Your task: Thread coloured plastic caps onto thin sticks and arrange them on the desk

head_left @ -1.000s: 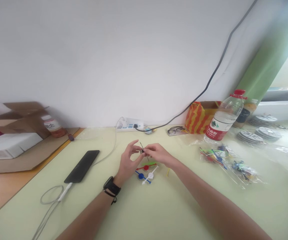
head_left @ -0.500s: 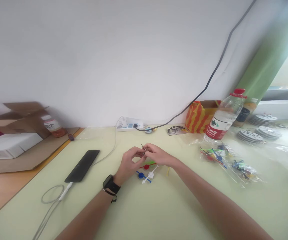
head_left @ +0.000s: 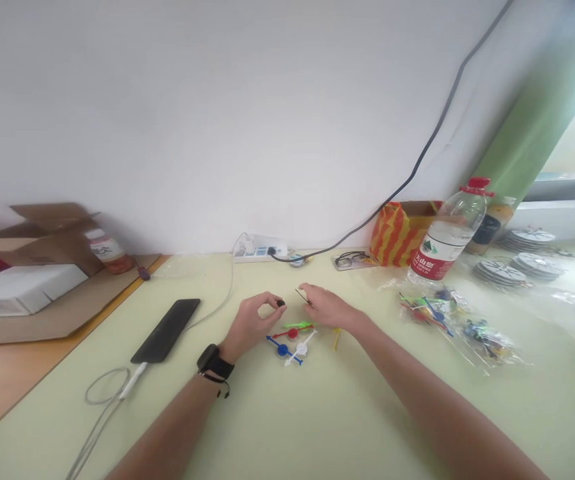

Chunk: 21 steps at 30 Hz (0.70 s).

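Left hand and right hand have split apart since half a second ago

Left fingers are pinching a round black piece, small and matte-looking; right ones grip a thin dark stick, long axis slanting away to the left. Both are beyond the white arrow, which lies on a pale green worktop. Whitish wall behind it.

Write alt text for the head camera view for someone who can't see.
The left hand pinches a small black piece while the right hand holds a thin dark rod over a pale green table. Colorful arrows lie nearby, with a black device to the left and a red-capped bottle to the right.
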### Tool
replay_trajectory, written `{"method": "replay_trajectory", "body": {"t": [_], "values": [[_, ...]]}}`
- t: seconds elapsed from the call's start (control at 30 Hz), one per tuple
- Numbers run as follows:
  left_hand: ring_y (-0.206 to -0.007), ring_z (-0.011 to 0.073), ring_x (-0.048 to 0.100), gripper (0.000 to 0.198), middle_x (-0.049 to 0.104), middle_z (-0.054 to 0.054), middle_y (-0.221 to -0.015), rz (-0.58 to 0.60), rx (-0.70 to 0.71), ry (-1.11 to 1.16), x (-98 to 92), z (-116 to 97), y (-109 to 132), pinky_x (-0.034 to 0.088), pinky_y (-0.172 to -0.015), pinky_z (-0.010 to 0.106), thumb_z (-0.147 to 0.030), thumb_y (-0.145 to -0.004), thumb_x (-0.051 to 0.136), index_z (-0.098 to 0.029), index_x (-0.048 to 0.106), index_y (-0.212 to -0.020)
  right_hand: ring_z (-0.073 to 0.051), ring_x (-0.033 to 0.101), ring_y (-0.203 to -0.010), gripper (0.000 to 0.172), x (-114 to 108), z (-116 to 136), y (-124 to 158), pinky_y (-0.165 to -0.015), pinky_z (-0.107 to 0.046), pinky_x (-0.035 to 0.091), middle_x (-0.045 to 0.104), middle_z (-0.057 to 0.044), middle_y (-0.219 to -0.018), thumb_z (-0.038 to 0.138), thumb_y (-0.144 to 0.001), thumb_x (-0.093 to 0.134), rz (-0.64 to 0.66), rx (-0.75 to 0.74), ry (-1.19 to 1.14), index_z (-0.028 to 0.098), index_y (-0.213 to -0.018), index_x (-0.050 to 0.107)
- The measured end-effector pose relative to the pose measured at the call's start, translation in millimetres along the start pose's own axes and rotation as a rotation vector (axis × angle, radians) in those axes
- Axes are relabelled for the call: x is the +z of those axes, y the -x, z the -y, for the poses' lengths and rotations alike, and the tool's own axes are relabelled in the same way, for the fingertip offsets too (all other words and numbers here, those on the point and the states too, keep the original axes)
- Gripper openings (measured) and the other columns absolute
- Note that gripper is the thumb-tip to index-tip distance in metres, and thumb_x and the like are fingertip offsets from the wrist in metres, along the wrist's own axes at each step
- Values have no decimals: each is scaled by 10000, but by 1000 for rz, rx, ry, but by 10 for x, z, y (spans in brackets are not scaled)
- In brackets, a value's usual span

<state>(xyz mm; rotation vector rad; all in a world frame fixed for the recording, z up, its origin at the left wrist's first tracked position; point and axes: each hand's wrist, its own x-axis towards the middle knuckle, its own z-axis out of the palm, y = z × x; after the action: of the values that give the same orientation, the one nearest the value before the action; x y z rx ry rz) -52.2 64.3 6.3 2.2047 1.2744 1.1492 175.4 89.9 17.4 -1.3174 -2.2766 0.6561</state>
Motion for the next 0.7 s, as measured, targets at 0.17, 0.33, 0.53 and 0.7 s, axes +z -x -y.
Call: {"method": "replay_trajectory", "body": {"t": [0.17,0.33,0.53,0.7], "values": [[-1033,257,705,207,746,60,-1075,41,-99,-66,18,255,14,539,-929,396,-313,-874,667,-244,680,-1069,-232,618,-908,138,-116,-40,22,-729,-322,426,678,-85,-1033,266,-852,638,56,-52,57,204,-975,624],[-1119,270,655,274,719,71,-1179,-6,-61,-132,58,324,28,508,-993,435,-315,-910,633,-254,674,-1174,-172,616,-656,76,-92,-22,12,-571,-277,421,691,-18,-767,258,-787,691,321,-41,-173,204,-781,637],[-1152,256,628,233,708,69,-1184,-141,39,-107,49,118,26,493,-1024,442,-303,-969,592,-255,672,-1183,-159,641,-704,75,-56,-39,-57,-624,-267,465,697,-21,-795,156,-793,599,143,32,-394,195,-856,584],[-1180,237,628,327,691,65,-1251,2,157,-1,79,-127,46,505,-1027,407,-294,-957,643,-271,631,-1283,-131,613,-655,110,-51,85,-85,-651,-263,486,673,5,-753,159,-802,562,141,49,-722,204,-892,518]]}}
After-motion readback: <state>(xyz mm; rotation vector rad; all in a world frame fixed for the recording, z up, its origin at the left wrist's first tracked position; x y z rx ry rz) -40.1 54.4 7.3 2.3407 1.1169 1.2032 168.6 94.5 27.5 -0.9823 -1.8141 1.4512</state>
